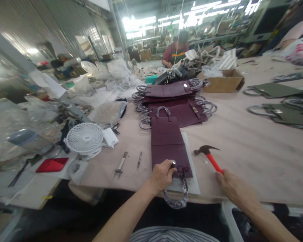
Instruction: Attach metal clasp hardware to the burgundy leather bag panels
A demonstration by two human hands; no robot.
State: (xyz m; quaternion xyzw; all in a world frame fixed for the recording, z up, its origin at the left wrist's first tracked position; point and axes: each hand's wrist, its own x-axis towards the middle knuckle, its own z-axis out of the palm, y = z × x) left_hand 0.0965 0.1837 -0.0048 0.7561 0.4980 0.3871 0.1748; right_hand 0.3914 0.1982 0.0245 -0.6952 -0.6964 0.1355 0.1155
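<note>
A dark maroon bag panel (168, 143) lies flat on a white mat (192, 181) at the near table edge, its wrapped handle (178, 198) hanging over the edge. My left hand (163, 174) is closed on a small metal tool (173, 164) pressed against the panel's near end. My right hand (233, 188) grips the red handle of a hammer (209, 156), whose black head rests on the table to the right of the panel.
A stack of maroon bags (176, 101) lies further back. Green bags (280, 101) sit at right, a cardboard box (224, 82) behind. A white fan (84, 137), two hand tools (121, 164) and plastic wrap lie left. A person works at the far end.
</note>
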